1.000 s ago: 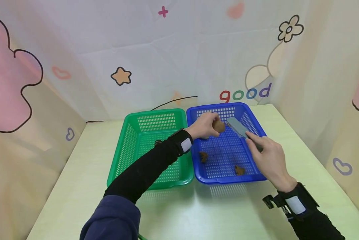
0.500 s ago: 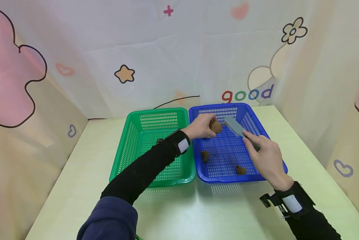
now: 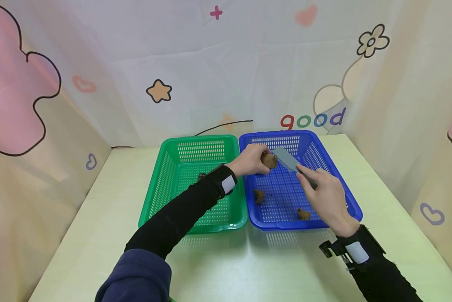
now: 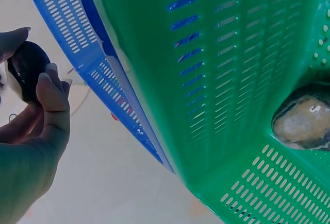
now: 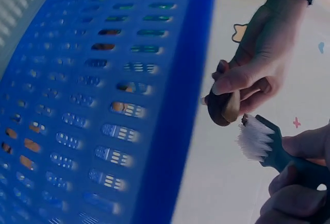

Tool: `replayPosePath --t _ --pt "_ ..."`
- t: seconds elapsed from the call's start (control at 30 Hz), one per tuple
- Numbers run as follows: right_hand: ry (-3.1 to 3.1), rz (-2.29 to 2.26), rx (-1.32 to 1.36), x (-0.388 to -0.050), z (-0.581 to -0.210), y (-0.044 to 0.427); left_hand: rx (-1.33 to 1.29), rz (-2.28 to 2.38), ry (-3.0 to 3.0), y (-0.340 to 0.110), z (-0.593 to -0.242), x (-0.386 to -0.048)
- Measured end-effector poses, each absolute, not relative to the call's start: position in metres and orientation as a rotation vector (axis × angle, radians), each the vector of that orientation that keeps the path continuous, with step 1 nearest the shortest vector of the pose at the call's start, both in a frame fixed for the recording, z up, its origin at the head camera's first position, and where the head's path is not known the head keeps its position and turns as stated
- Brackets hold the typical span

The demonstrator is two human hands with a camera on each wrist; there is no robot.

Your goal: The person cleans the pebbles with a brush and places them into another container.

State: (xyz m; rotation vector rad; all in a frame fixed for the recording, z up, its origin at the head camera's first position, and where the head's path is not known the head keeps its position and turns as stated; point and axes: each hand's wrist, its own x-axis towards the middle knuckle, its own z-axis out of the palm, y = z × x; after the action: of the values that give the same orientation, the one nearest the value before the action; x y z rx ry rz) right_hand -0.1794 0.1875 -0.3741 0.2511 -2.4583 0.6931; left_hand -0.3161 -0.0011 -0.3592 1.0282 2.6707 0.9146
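Note:
My left hand (image 3: 250,160) pinches a rounded stone (image 3: 269,161) between thumb and fingers above the blue basket. The stone looks brown and mud-coated in the head view, with a dark face in the left wrist view. From the right, my right hand (image 3: 327,197) grips a grey-green brush (image 3: 285,158) by its handle. Its white bristles (image 5: 254,137) face the stone in the right wrist view, very near it; contact is unclear. A dark smudge marks one bristle end. Beneath both hands, the blue basket (image 3: 305,226) bears brown lumps (image 3: 259,196).
A green basket (image 3: 218,228) stands left of the blue one, their rims side by side. In it lies a black-and-white stone (image 4: 304,122), partly behind my left forearm in the head view. Both baskets stand on a pale table (image 3: 226,268), with a printed curtain (image 3: 196,50) behind.
My right hand has brought the brush leftward, close to the stone. My left hand keeps its hold on the stone above the blue basket, and the head view has shifted slightly.

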Motion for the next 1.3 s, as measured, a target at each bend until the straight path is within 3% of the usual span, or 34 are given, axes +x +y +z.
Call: replayPosePath --t 1.3 --pt "-2.514 0.518 0.408 -0.1819 -0.3723 0.1818 1.011 1.023 2.682 -0.0060 -0.3606 -0.3174"
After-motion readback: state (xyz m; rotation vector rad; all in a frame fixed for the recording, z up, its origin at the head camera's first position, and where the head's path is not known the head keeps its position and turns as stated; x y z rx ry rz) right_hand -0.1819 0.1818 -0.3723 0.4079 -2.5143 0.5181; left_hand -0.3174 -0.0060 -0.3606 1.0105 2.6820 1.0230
